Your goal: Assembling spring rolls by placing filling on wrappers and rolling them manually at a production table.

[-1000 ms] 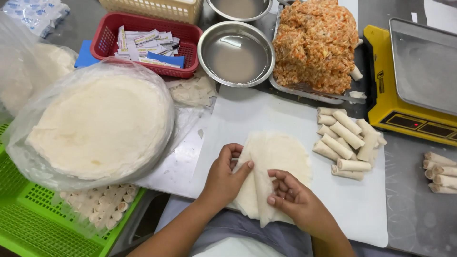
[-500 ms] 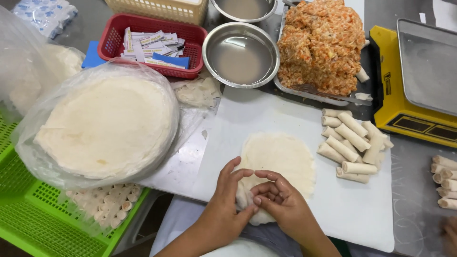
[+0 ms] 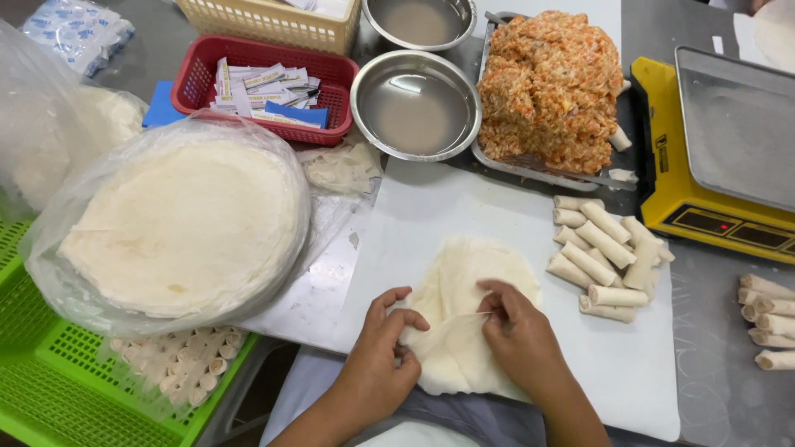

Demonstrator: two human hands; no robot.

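Note:
A round, thin white wrapper lies on a white cutting board in front of me. My left hand pinches the wrapper's left edge between thumb and fingers. My right hand grips a lifted fold near the wrapper's middle. The near part of the sheet is pulled up and creased between both hands. Several finished rolls lie piled on the board just right of my right hand.
A stack of wrappers in clear plastic sits left. Behind the board stand a metal bowl of liquid, a tray of orange filling, a red basket and a yellow scale. More rolls lie far right; a green crate is lower left.
My hands moved apart from the wrapper's near edge and now pull a fold of it up between them. The view has shifted slightly.

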